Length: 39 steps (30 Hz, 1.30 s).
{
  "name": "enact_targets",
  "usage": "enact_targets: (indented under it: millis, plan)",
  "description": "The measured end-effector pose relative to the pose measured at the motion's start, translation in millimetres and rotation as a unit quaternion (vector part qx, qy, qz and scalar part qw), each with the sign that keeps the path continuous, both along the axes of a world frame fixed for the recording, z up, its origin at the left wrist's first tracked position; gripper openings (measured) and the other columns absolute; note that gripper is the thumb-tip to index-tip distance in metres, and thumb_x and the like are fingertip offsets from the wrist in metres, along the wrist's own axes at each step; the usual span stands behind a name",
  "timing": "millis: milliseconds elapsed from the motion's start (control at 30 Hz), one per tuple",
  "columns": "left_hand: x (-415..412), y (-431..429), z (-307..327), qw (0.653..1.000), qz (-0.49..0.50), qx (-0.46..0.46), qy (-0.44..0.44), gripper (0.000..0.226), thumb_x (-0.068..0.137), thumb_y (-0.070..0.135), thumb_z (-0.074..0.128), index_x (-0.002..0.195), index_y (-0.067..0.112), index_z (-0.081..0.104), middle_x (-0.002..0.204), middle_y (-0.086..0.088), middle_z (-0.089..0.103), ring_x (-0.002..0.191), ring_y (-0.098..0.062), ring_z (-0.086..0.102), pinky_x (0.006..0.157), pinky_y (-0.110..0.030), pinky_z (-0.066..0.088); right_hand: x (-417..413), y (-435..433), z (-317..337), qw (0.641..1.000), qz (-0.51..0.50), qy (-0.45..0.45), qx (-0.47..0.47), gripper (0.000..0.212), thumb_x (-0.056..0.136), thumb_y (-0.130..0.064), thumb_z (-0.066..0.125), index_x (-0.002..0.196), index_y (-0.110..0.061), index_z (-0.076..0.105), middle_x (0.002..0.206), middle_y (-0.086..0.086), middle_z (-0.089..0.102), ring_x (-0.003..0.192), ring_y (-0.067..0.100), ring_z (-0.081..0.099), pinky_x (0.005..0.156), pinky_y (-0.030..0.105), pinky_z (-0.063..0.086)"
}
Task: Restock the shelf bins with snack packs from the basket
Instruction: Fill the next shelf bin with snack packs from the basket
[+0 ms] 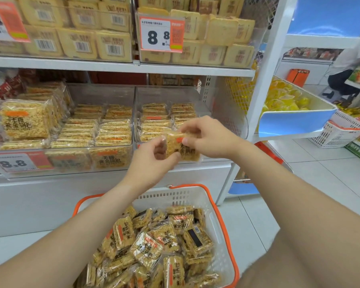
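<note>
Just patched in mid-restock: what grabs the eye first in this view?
The left hand and right hand hold one snack pack at centre, in front of the partly filled right bin. Below them, a white basket with an orange rim is heaped with more packs. A big 8.8 price tag stands out at top centre.

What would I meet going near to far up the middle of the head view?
Basket → snack pack pinched by left hand and right hand → right shelf bin → upper price tag.
</note>
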<state>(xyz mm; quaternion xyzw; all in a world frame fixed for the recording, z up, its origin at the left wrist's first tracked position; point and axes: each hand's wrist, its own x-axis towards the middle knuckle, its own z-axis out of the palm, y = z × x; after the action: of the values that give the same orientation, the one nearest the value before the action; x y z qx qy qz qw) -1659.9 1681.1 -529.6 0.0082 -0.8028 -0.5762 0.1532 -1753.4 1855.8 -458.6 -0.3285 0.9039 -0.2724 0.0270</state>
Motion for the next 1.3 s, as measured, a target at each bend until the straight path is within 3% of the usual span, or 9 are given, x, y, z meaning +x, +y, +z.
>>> enact_targets:
  millis: [100, 233, 400, 533, 667, 833, 1033, 1233, 1300]
  plan:
    - [-2.9, 1.9, 8.4, 0.98, 0.117, -0.135, 0.088, 0.021, 0.093, 0.026, 0.073, 0.114, 0.024, 0.069, 0.086, 0.014, 0.069, 0.081, -0.004, 0.066, 0.078, -0.026, 0.057, -13.7, 6.4, 3.1, 0.991, -0.071, 0.087, -0.068, 0.023, 0.1, -0.035, 0.062, 0.122, -0.04, 0.067, 0.107, -0.018, 0.069, 0.111, 0.022, 0.059, 0.103, 0.045, 0.045]
    - [-10.6, -1.8, 8.4, 0.915, 0.12, -0.335, 0.189, 0.016, 0.091, 0.013, 0.068, 0.107, 0.016, 0.068, 0.102, 0.004, 0.061, 0.1, -0.016, 0.054, 0.084, -0.033, 0.048, -28.7, 10.3, -2.5, 0.974, -0.161, 0.115, -0.114, 0.026, 0.106, -0.034, 0.054, 0.131, -0.04, 0.061, 0.122, -0.01, 0.065, 0.123, 0.033, 0.044, 0.105, 0.053, 0.036]
    - [-22.7, -8.3, 2.7, 0.869, 0.082, -0.482, 0.074, 0.041, 0.094, 0.028, 0.058, 0.133, 0.017, 0.06, 0.13, -0.001, 0.061, 0.121, -0.025, 0.054, 0.103, -0.043, 0.046, -40.0, 10.7, -13.0, 0.975, -0.173, 0.13, 0.046, 0.03, 0.11, -0.03, 0.049, 0.139, -0.035, 0.057, 0.129, 0.003, 0.057, 0.122, 0.037, 0.039, 0.088, 0.045, 0.035]
    - [-25.9, -10.3, -4.7, 0.829, 0.085, -0.552, 0.003, 0.04, 0.093, 0.034, 0.052, 0.13, 0.019, 0.055, 0.126, -0.003, 0.059, 0.118, -0.027, 0.053, 0.105, -0.042, 0.042, -53.8, 6.2, -26.2, 0.973, -0.166, 0.09, 0.132, 0.028, 0.107, -0.028, 0.058, 0.133, -0.036, 0.062, 0.132, 0.007, 0.047, 0.119, 0.038, 0.04, 0.097, 0.049, 0.038]
    - [-30.1, -10.6, -6.8, 0.82, 0.087, -0.565, 0.015, 0.032, 0.092, 0.029, 0.054, 0.12, 0.016, 0.058, 0.119, -0.005, 0.059, 0.115, -0.027, 0.052, 0.104, -0.04, 0.041, -64.6, -4.7, -25.0, 0.983, -0.161, 0.021, 0.083, 0.017, 0.087, -0.031, 0.085, 0.102, -0.033, 0.077, 0.133, 0.009, 0.063, 0.125, 0.029, 0.057, 0.102, 0.039, 0.048]
    - [-32.1, -13.4, -6.8, 0.826, 0.077, -0.557, 0.034, 0.023, 0.089, 0.024, 0.056, 0.11, 0.015, 0.059, 0.113, -0.003, 0.063, 0.109, -0.027, 0.058, 0.099, -0.04, 0.045, -68.4, -12.6, -21.9, 0.982, -0.175, 0.011, 0.067, 0.028, 0.07, -0.034, 0.099, 0.07, -0.016, 0.077, 0.081, -0.002, 0.076, 0.087, 0.014, 0.071, 0.081, 0.034, 0.061]
    - [-31.0, -13.2, -6.5, 0.828, 0.075, -0.555, 0.038, 0.021, 0.089, 0.023, 0.055, 0.109, 0.016, 0.058, 0.111, -0.002, 0.064, 0.106, -0.026, 0.06, 0.096, -0.04, 0.047, -71.1, -19.4, -18.2, 0.954, -0.278, -0.028, 0.108, 0.07, 0.055, -0.058, 0.1, 0.095, -0.01, 0.067, 0.094, 0.009, 0.068, 0.083, 0.029, 0.072, 0.074, 0.039, 0.064]
    - [-30.3, -13.8, -9.8, 0.822, 0.072, -0.564, 0.046, 0.029, 0.087, 0.024, 0.055, 0.115, 0.015, 0.06, 0.121, -0.004, 0.065, 0.114, -0.028, 0.059, 0.101, -0.042, 0.046, -68.8, -20.6, -14.4, 0.962, -0.259, -0.047, 0.079, 0.059, 0.061, -0.049, 0.1, 0.09, -0.01, 0.067, 0.088, 0.006, 0.071, 0.069, 0.017, 0.072, 0.047, 0.026, 0.053]
    - [-30.2, -14.5, -9.6, 0.823, 0.069, -0.561, 0.048, 0.029, 0.087, 0.024, 0.054, 0.115, 0.014, 0.06, 0.121, -0.004, 0.065, 0.114, -0.028, 0.059, 0.1, -0.042, 0.046, -70.0, -12.6, -14.5, 0.967, -0.242, -0.05, 0.063, 0.05, 0.067, -0.047, 0.097, 0.088, -0.009, 0.073, 0.085, 0.005, 0.073, 0.071, 0.015, 0.073, 0.05, 0.027, 0.056]
